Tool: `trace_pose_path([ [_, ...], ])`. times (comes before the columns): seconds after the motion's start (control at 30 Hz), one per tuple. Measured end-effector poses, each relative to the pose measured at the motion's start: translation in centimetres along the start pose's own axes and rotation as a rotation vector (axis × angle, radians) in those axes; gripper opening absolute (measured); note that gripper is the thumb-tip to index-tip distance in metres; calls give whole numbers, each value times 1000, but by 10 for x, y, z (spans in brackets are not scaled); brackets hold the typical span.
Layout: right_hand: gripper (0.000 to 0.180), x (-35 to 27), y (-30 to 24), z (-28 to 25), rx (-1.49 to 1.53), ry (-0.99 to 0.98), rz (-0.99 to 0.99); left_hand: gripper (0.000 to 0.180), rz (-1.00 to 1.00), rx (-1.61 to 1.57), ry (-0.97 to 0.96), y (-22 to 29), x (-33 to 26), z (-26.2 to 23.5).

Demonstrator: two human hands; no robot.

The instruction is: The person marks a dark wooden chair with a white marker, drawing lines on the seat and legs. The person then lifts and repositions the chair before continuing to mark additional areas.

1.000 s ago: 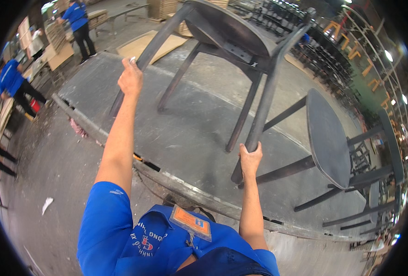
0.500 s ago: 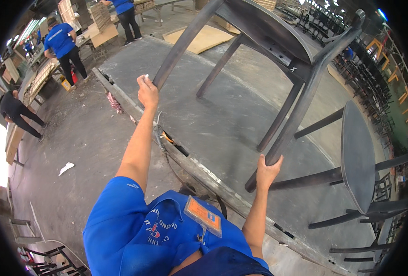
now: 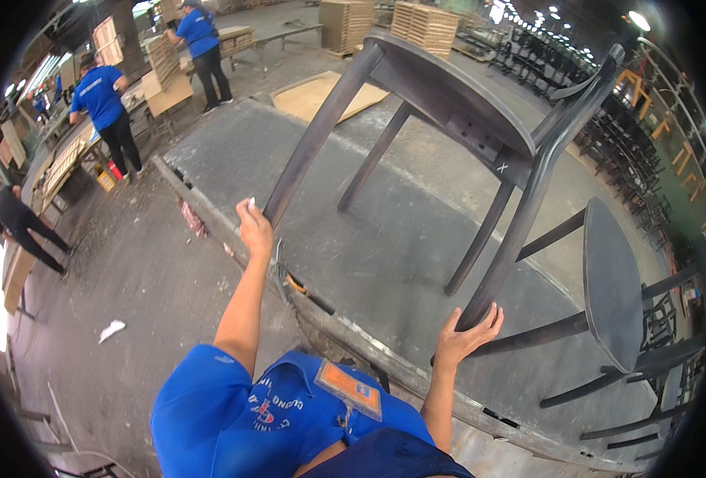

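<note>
A dark wooden chair [image 3: 448, 99] stands on the low grey platform in front of me, with a white cross mark on its seat rail. My left hand [image 3: 255, 231] is closed, with a small white chalk-like piece [image 3: 251, 202] showing at its fingertips. It is beside the lower end of the chair's left leg; whether it touches the leg, I cannot tell. Around the lower part of the near right leg [image 3: 496, 283], my right hand [image 3: 464, 341] has its fingers spread apart. That leg passes behind the hand, so any contact there is partly hidden.
Another dark chair [image 3: 614, 287] lies tipped at the right of the grey platform [image 3: 385, 247]. A cable with an orange-handled tool [image 3: 295, 283] hangs at the near edge. Several people work at benches at left. Stacked panels [image 3: 424, 28] and rows of chairs stand behind.
The view has tilted up, so the chair and platform sit lower in the picture. My right hand's fingers have loosened and spread at the chair leg. My left hand still pinches the white piece.
</note>
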State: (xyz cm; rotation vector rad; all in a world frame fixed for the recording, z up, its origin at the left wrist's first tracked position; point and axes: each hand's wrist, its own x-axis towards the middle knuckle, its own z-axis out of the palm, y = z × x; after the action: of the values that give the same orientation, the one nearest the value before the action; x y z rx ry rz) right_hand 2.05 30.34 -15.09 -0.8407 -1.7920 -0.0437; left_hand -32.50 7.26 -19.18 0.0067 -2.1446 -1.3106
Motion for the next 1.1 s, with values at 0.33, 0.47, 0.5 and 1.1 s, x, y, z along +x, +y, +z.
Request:
trace_pose_path([
  [0.33, 70, 168, -205, 184, 410, -148, -511, 21, 100, -180, -148, -5, 0, -11],
  [0.47, 77, 198, -244, 235, 221, -142, -446, 19, 74, -217, -204, -10, -1, -14],
  [0.5, 78, 197, -248, 241, 187, -114, -433, 19, 73, -225, -212, -11, -1, -15],
  [1.1, 62, 73, -10, 66, -157, -121, 60, 23, 200, -361, -227, -5, 13, -10],
])
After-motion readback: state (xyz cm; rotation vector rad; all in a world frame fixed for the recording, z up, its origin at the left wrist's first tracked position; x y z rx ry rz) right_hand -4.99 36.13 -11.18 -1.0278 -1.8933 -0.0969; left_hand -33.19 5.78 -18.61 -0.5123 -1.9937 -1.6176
